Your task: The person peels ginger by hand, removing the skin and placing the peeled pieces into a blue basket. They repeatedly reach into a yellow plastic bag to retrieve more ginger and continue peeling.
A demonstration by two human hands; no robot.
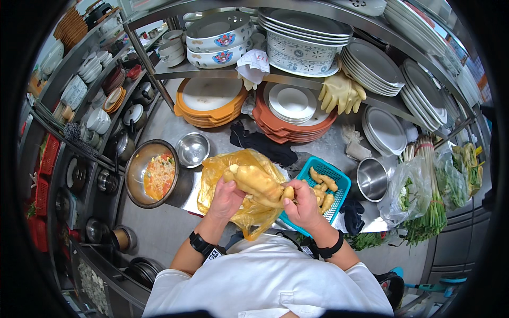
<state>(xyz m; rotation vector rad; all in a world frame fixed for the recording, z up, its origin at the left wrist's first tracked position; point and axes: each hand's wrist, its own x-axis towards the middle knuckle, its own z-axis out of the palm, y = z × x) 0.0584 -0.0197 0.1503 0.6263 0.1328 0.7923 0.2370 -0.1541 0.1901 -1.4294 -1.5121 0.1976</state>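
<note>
A large knobbly ginger root (258, 183) is held up between both my hands. My left hand (228, 198) grips its thick end, with the thumb along the near side. At the other end, my right hand (301, 203) pinches a small knob of the root between thumb and fingers. Beneath the root lies a crumpled yellow plastic bag (222, 159), its contents mostly hidden. Under and beyond my right hand stands a teal plastic basket (342, 183) with several pieces of ginger (328, 202) in it.
A metal bowl of food scraps (135, 171) and a small steel bowl (193, 149) stand left. To the right are a steel pot (372, 179) and bundled green stalks (431, 198). Stacked brown dishes (294, 133) sit below a shelf hung with rubber gloves (338, 93).
</note>
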